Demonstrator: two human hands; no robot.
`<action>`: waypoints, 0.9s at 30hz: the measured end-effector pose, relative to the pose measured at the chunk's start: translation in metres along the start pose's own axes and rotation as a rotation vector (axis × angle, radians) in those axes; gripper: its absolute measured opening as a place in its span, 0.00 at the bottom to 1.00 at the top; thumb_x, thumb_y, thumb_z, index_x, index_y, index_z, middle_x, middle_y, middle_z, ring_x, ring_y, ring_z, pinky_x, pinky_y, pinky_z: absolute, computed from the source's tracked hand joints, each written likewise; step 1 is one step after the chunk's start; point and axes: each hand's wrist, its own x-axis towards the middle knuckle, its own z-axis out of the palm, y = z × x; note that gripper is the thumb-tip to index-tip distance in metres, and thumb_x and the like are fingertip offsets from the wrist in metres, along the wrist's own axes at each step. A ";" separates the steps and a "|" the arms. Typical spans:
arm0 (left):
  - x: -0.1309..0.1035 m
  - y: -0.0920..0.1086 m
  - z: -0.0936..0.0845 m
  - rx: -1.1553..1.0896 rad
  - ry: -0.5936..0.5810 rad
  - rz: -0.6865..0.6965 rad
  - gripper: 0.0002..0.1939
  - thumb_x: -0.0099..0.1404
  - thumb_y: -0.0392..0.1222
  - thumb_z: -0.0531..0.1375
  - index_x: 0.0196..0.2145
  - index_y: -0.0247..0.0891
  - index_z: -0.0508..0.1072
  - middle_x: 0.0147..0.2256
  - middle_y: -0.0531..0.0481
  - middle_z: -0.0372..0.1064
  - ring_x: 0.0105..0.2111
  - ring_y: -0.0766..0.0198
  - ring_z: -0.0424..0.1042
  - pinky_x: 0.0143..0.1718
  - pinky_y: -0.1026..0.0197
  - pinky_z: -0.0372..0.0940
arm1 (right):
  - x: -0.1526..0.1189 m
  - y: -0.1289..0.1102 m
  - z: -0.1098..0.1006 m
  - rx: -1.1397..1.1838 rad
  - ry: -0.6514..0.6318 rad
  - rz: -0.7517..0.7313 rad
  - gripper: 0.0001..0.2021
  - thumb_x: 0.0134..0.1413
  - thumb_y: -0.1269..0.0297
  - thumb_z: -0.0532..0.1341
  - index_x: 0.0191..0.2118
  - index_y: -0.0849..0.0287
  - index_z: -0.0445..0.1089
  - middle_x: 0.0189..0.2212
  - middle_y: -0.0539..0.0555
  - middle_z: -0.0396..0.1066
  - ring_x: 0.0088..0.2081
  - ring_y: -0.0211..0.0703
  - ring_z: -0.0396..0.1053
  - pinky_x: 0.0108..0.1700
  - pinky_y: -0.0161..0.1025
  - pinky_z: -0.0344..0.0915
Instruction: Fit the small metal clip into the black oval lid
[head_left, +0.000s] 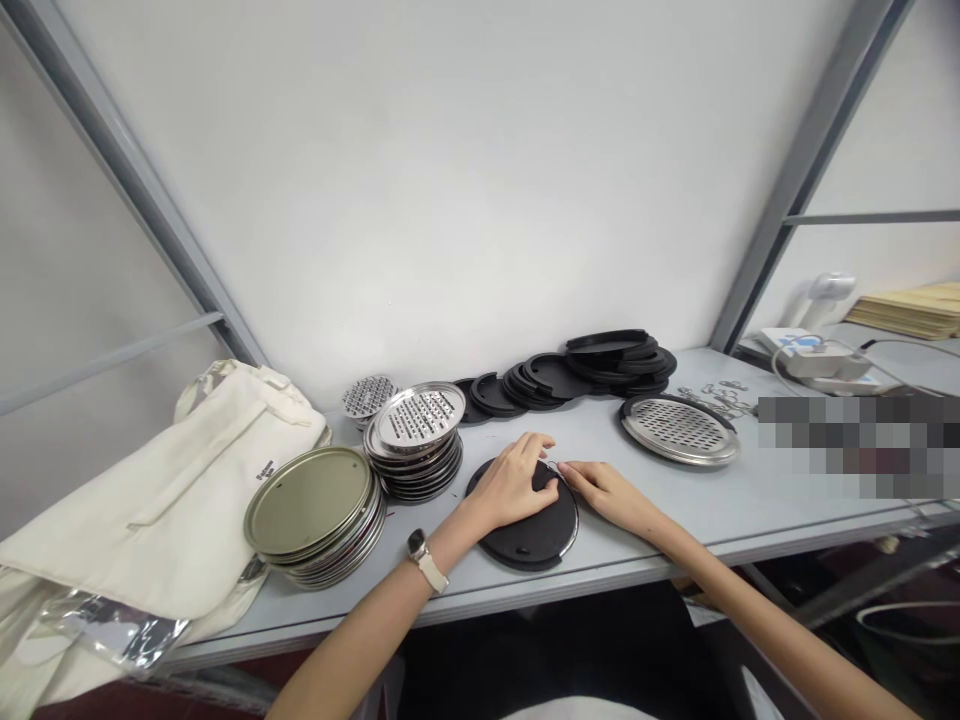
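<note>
A black round disc [529, 535] with a thin silvery edge on its right side lies near the table's front edge. My left hand [517, 482] rests on top of it, fingers curved and apart, with the thumb near the disc's upper right. Beside the disc's upper right edge, my right hand [604, 492] pinches a small thin wire-like ring [553, 466] between thumb and forefinger. The tips of my left fingers are close to that ring; whether they touch it is unclear.
Left of the disc stand stacked olive-topped plates [311, 500], grater discs [420, 418] and a cream bag [187, 480]. Black rims [555, 378] lie along the wall. A grater in a black rim [679, 430] and small metal pieces [720, 398] are at the right.
</note>
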 end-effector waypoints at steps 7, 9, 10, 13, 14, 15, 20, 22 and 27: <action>-0.001 -0.002 0.002 -0.079 -0.030 -0.021 0.22 0.58 0.32 0.57 0.49 0.39 0.57 0.46 0.46 0.61 0.44 0.59 0.68 0.46 0.56 0.65 | 0.000 -0.002 -0.001 0.010 -0.003 0.002 0.25 0.63 0.48 0.43 0.23 0.59 0.61 0.20 0.50 0.64 0.24 0.39 0.60 0.29 0.35 0.54; -0.001 -0.003 0.002 -0.087 -0.036 -0.019 0.22 0.58 0.32 0.57 0.49 0.39 0.57 0.47 0.45 0.60 0.44 0.59 0.68 0.46 0.56 0.65 | -0.001 -0.003 -0.001 0.012 -0.004 0.004 0.25 0.63 0.49 0.43 0.23 0.59 0.62 0.21 0.50 0.65 0.25 0.40 0.61 0.30 0.35 0.55; -0.001 -0.003 0.002 -0.092 -0.042 -0.019 0.22 0.58 0.32 0.57 0.49 0.39 0.57 0.47 0.45 0.60 0.44 0.59 0.68 0.47 0.56 0.65 | -0.001 -0.004 -0.002 0.014 -0.004 0.006 0.25 0.63 0.49 0.43 0.24 0.59 0.62 0.21 0.50 0.65 0.25 0.40 0.61 0.30 0.35 0.55; -0.001 -0.002 0.001 -0.117 -0.074 -0.017 0.22 0.58 0.31 0.56 0.50 0.39 0.57 0.47 0.45 0.62 0.46 0.58 0.67 0.49 0.55 0.64 | -0.001 -0.003 -0.002 0.011 0.002 0.007 0.25 0.63 0.49 0.43 0.23 0.59 0.62 0.21 0.50 0.65 0.25 0.40 0.61 0.30 0.35 0.55; -0.001 -0.002 0.001 -0.125 -0.087 -0.015 0.22 0.59 0.31 0.56 0.50 0.39 0.57 0.47 0.45 0.63 0.47 0.58 0.67 0.50 0.55 0.63 | -0.001 -0.003 -0.001 0.008 0.003 0.004 0.25 0.63 0.49 0.43 0.23 0.59 0.61 0.21 0.50 0.65 0.25 0.40 0.61 0.30 0.35 0.55; 0.000 -0.002 0.001 -0.129 -0.098 -0.012 0.22 0.59 0.32 0.56 0.50 0.39 0.57 0.46 0.45 0.64 0.47 0.58 0.66 0.50 0.55 0.63 | -0.001 -0.002 -0.001 0.006 0.003 0.001 0.25 0.63 0.49 0.42 0.23 0.59 0.61 0.21 0.50 0.65 0.25 0.40 0.60 0.30 0.35 0.54; 0.000 -0.003 0.001 -0.122 -0.114 -0.018 0.22 0.59 0.32 0.56 0.51 0.39 0.57 0.45 0.45 0.65 0.47 0.58 0.66 0.51 0.55 0.62 | 0.000 0.000 -0.001 0.010 -0.004 -0.004 0.26 0.63 0.48 0.42 0.24 0.59 0.62 0.21 0.50 0.65 0.25 0.40 0.61 0.30 0.36 0.55; 0.000 -0.003 0.000 -0.124 -0.117 -0.021 0.22 0.59 0.32 0.56 0.51 0.40 0.57 0.45 0.45 0.65 0.47 0.58 0.66 0.50 0.55 0.62 | -0.001 -0.001 -0.001 0.015 -0.006 -0.004 0.26 0.63 0.47 0.42 0.24 0.59 0.62 0.21 0.50 0.65 0.26 0.40 0.61 0.30 0.36 0.55; 0.000 -0.003 0.000 -0.126 -0.126 -0.020 0.22 0.60 0.32 0.56 0.51 0.40 0.56 0.45 0.45 0.65 0.47 0.57 0.66 0.50 0.54 0.62 | -0.001 -0.001 -0.001 0.022 -0.003 -0.010 0.25 0.63 0.49 0.42 0.24 0.59 0.61 0.21 0.50 0.64 0.25 0.39 0.60 0.29 0.35 0.54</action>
